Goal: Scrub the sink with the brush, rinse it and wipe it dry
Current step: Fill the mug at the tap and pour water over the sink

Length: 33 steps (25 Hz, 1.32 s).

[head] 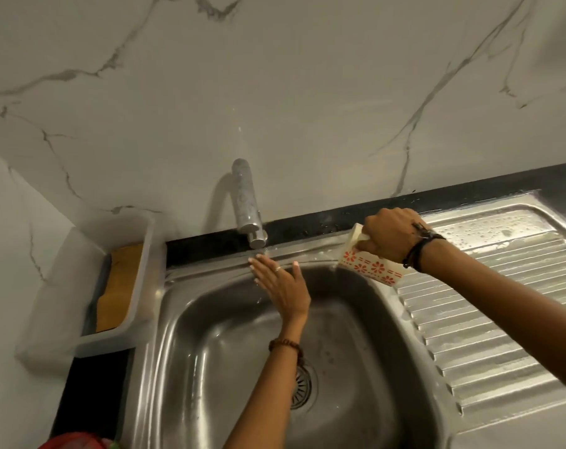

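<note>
One steel sink (184,367) fills the lower middle of the view, its single basin wet and streaked, with one round drain strainer (302,388) at the bottom and nothing else lying in it. To the right, one ribbed drainboard (489,335) carries soapy foam and droplets along its far flat strip.

The left hand (283,283) reaches over the basin with its fingers straight and slightly spread, the fingertips at the sink's back rim just below the one tap (247,205); it holds nothing. A bead bracelet sits on that wrist.

The right hand (393,234) curls its fingers around a white brush (370,265) with a red flower pattern (the bristles cannot be seen from here), which is at the back right corner of the sink where the rim meets the drainboard. Dark cords circle that wrist.

At the left, one white plastic tray (145,254) stands against the marble wall (307,92), beside the sink's left edge. It holds one mustard-yellow cloth or sponge (118,286) with a grey-blue one tucked beside it. A black tabletop (93,393) shows under the tray, and something red (77,442) pokes in at the bottom edge.
</note>
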Available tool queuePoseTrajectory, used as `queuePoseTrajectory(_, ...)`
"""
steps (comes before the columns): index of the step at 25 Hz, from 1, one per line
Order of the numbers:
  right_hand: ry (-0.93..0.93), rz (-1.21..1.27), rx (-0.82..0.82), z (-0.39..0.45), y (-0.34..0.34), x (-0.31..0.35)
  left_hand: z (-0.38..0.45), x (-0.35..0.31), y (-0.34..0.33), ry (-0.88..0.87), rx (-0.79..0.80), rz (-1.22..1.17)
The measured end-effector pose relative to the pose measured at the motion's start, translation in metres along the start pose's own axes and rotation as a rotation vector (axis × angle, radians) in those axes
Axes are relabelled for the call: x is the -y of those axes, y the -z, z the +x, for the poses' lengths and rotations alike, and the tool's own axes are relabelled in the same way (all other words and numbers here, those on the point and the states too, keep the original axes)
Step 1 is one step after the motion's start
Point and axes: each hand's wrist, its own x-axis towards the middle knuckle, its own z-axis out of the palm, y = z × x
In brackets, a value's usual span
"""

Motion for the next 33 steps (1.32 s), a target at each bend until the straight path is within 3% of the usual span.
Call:
queuePoseTrajectory(6,0.235,-0.051,-0.06,0.019,-0.003,-0.015,-0.024,-0.053,-0.053,0.057,0.154,0.05)
queuePoseTrajectory(11,0.236,-0.068,-0.046,0.016,-0.007,-0.075,-0.048,-0.085,-0.103,-0.164,0.411,0.216)
queuePoseTrajectory(13,0.224,-0.067,-0.036,0.007,-0.009,-0.095,-0.052,-0.091,-0.104,-0.27,0.594,0.159)
queuePoseTrajectory(15,0.199,-0.042,-0.015,0.0,-0.007,-0.106,-0.055,-0.094,-0.09,-0.208,0.633,-0.085)
queuePoseTrajectory(17,0.169,0.012,0.023,-0.005,-0.003,-0.109,-0.052,-0.091,-0.069,-0.078,0.326,-0.366)
queuePoseTrajectory(20,0.146,0.168,0.083,-0.011,0.001,-0.093,-0.027,-0.086,-0.022,0.116,-0.34,-0.497)
queuePoseTrajectory(22,0.142,0.344,0.133,-0.013,0.002,-0.072,0.003,-0.084,0.013,0.252,-0.479,-0.483)
queuePoseTrajectory(29,0.109,0.834,0.245,-0.017,-0.014,0.022,0.075,-0.067,0.07,0.338,-0.012,-0.427)
queuePoseTrajectory(33,0.109,0.947,0.235,-0.02,-0.026,0.057,0.084,-0.05,0.084,0.395,0.338,-0.613)
